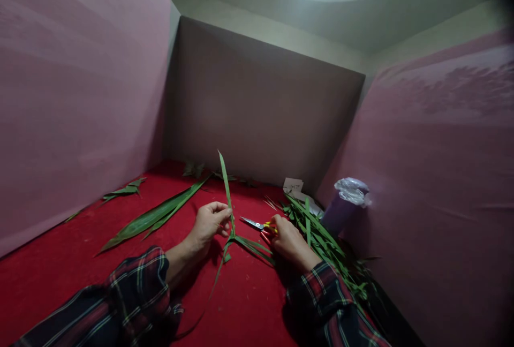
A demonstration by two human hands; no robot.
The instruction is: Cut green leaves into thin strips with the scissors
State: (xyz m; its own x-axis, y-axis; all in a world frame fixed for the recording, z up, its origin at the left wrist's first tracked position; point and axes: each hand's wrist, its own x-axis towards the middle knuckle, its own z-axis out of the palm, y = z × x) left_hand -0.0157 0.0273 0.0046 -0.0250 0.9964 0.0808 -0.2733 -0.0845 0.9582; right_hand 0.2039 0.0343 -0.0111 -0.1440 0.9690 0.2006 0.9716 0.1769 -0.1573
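Between thumb and fingers, my left hand [210,224] pinches a long green leaf strip [225,178] that stands nearly upright. Below the pinch, the strip meets a small folded knot of leaf [230,240], from which more strips [255,249] spread to the right and one thin tail trails down toward me. My right hand [289,239] is closed around the yellow and red handles of a pair of scissors [257,224]. The blades point left, toward the held strip, and do not touch it. Whether the blades are fully together is hard to make out.
A red cloth [160,277] covers the surface. Broad green leaves [155,216] lie to the left, and a heap of leaf strips [321,240] lies on the right. Behind the heap stands a purple bin with a plastic liner [345,208], near a white card [293,185]. Pink-covered walls flank both sides.
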